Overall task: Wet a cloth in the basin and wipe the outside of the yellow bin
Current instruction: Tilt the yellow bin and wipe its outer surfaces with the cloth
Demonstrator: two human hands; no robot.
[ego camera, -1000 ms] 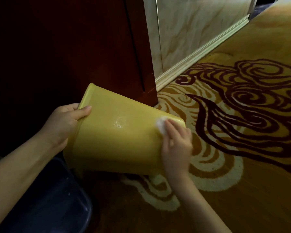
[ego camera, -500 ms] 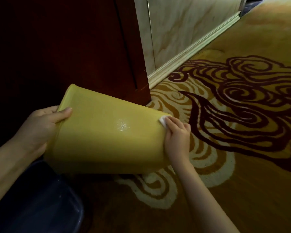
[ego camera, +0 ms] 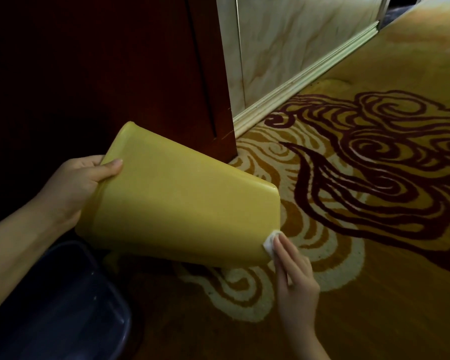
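Observation:
The yellow bin [ego camera: 182,203] is tipped on its side above the carpet, its open rim to the left and its base to the right. My left hand [ego camera: 81,183] grips the rim, thumb on the outside wall. My right hand [ego camera: 294,271] presses a small white cloth [ego camera: 270,241] against the bin's lower right corner by the base, fingers flat over it. The dark basin [ego camera: 70,307] sits on the floor at lower left, partly under the bin; its contents are too dark to make out.
A dark red wooden cabinet [ego camera: 140,74] stands right behind the bin. A pale marbled wall with a baseboard [ego camera: 302,79] runs off to the upper right. Yellow carpet with dark red swirls [ego camera: 374,165] covers the floor on the right.
My right hand has slid the cloth from the upper edge of the bin's base down to its lower corner. The bin has tilted a little, held by the left hand as before.

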